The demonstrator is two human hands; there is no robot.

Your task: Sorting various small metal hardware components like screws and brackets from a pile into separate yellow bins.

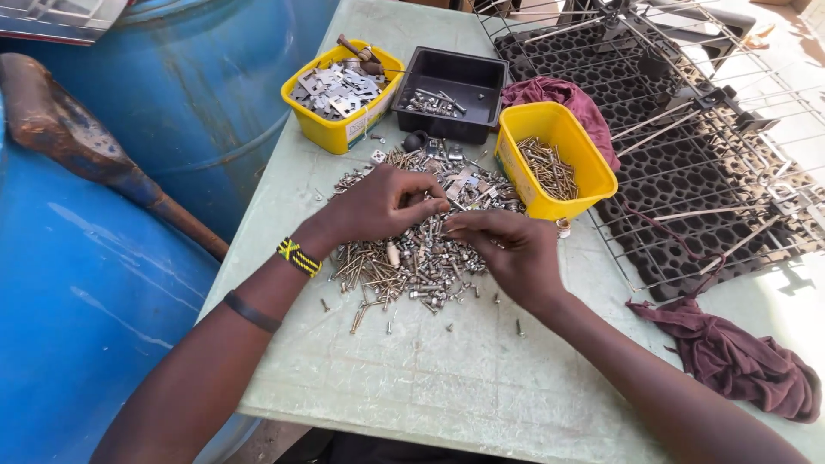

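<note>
Sitting right in the middle of the frame is a big loose pile of screws, bolts and small metal bits, spread over a pale green table. Both hands are down in it. The left hand rests on the top of the pile with its fingers curled in and the tips pinched close together; whether there's a piece between them I can't tell. The right hand comes in from the lower right, fingers also narrow and bunched, tips nearly meeting the left ones over the heap. Same deal, too small to see what's pinched, if anything.

Moving outward to the containers: just right of the pile sits a yellow tub with a layer of long brassy screws in the bottom. Above the pile at top centre is a black tray holding a small handful of silvery bolts. To its left is a second yellow tub stuffed with flat grey metal plates, with a tool handle poking out the back.

Further out, a maroon rag lies at lower right, a black plastic grid with wire racks over it fills the upper right, and blue barrels take up the left side.
</note>
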